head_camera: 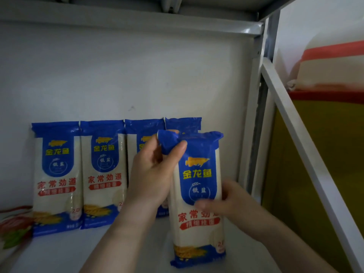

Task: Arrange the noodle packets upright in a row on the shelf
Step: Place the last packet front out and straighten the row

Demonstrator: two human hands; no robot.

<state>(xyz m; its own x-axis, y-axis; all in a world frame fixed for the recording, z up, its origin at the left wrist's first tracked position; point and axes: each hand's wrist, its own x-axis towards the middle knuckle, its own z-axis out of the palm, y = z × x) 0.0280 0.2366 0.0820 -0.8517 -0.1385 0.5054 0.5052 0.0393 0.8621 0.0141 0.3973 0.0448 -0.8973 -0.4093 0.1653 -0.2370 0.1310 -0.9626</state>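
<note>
White metal shelving filled our view, and on the shelf [137, 249] four blue-and-white noodle packets stood upright in a row against the pale back wall [118, 75]: the first packet [57, 178] at the left end, the second packet [104, 174] just beside it, the third packet [137, 146] partly hidden behind our arm, and the fourth packet [183, 124] with only its blue top showing. In front of that fourth one we held a fifth packet [199, 203] nearly upright, nearer to us than the row, its lower end down at the shelf surface. Our left hand [155, 170] pinched its crumpled blue top corner, thumb and fingers [180, 146] curled round the plastic. Our right hand [234, 201] gripped its middle from the right side, the fingers wrapped over the front, though they were blurred. At the far left edge lay a red and green wrapper [13, 227]. Beyond the upright post [254, 115] on the right sat a large red and yellow sack [325, 134].
</note>
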